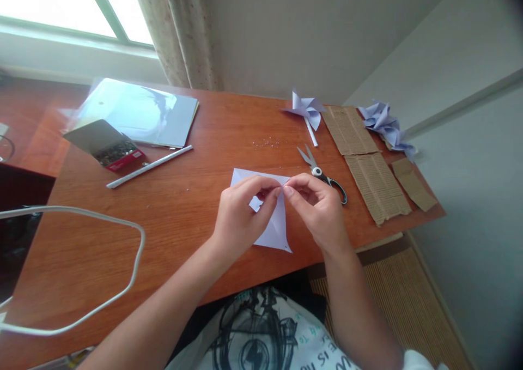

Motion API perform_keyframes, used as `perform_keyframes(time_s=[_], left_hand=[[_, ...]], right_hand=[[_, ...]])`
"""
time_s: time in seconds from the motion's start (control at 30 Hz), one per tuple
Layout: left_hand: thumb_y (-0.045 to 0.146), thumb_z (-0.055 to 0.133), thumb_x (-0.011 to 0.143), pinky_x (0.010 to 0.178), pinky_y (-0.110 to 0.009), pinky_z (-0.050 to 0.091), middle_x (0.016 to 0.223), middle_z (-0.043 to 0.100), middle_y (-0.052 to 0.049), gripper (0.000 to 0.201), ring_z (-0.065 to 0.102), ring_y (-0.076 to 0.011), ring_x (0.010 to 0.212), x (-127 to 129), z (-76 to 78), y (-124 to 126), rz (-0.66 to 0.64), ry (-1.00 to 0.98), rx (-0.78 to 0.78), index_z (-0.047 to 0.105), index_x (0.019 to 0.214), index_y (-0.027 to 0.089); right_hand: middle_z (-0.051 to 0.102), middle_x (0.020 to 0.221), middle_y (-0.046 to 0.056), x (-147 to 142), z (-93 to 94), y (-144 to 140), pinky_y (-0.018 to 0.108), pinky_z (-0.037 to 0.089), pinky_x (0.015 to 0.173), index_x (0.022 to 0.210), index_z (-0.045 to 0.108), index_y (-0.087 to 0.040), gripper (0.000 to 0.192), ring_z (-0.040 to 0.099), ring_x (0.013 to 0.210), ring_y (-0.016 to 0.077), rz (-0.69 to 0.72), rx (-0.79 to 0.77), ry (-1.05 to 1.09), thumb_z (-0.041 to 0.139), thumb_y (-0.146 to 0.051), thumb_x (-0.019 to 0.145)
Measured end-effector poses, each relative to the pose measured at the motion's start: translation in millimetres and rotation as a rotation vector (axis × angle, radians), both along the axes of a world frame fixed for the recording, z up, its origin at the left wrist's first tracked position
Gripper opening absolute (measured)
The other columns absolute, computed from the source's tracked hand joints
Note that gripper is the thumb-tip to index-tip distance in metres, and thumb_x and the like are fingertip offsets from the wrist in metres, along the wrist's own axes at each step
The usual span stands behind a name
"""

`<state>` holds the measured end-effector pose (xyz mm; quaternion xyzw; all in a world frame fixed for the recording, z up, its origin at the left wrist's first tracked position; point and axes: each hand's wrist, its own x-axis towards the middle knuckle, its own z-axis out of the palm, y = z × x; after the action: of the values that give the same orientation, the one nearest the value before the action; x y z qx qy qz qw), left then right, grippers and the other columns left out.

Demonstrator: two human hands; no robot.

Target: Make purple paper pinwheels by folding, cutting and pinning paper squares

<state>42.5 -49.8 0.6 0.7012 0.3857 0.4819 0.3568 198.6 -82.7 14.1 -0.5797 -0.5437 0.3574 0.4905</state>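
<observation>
A pale, squarish sheet of paper (274, 231) lies on the table in front of me, partly covered by my hands. At its upper right corner the fingertips of both hands meet. My left hand (245, 204) is closed in a pinch on the paper's edge there. Close against it, my right hand (321, 206) pinches the same corner between thumb and forefinger; the exact spot is hidden by the fingers. Just beyond my right hand lie scissors (316, 171) with black-and-grey handles, blades slightly apart.
A paper pinwheel (306, 109) on a white stick lies at the back, with more folded paper pinwheels (382, 122) at right. Corrugated cardboard pieces (376, 187) lie below them. Leftward are a rolled paper stick (149, 167), an open red box (125, 160), a clear folder (163, 114) and a white cable (139, 250).
</observation>
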Motion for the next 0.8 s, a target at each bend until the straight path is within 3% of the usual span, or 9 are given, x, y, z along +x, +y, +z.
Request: perform_keyframes(time_s=[0.4, 0.63, 0.8], left_hand=[[0.016, 0.066, 0.090, 0.069, -0.022, 0.051, 0.079, 0.074, -0.001, 0.006, 0.065, -0.0112, 0.069, -1.6, -1.6, 1.6, -0.044, -0.049, -0.065, 0.070, 0.085, 0.016], [0.024, 0.072, 0.088, 0.069, -0.024, 0.052, 0.081, 0.074, -0.003, 0.008, 0.067, -0.0134, 0.073, -2.0, -3.9, 2.7, -0.107, -0.173, -0.230, 0.071, 0.084, 0.017], [0.024, 0.072, 0.089, 0.070, -0.023, 0.052, 0.081, 0.073, -0.002, 0.008, 0.067, -0.0125, 0.073, -2.3, -2.1, 2.6, -0.151, -0.232, -0.264, 0.070, 0.085, 0.018]], right_hand=[[0.067, 0.083, -0.001, -1.1, 0.9, -2.3, 0.027, 0.051, 0.073, 0.084, 0.070, -0.022, 0.007, 0.063, 0.080, 0.0150, 0.007, 0.022, 0.043, 0.068, -0.024, 0.090], [0.069, 0.081, -0.003, -0.1, -4.3, -2.2, 0.023, 0.052, 0.072, 0.085, 0.073, -0.024, 0.004, 0.063, 0.075, 0.0116, 0.035, -0.045, 0.315, 0.075, -0.026, 0.087], [0.068, 0.082, -0.003, -0.2, -7.8, -1.9, 0.022, 0.050, 0.070, 0.085, 0.074, -0.024, 0.007, 0.060, 0.071, 0.0104, 0.052, -0.137, 0.493, 0.079, -0.028, 0.083]])
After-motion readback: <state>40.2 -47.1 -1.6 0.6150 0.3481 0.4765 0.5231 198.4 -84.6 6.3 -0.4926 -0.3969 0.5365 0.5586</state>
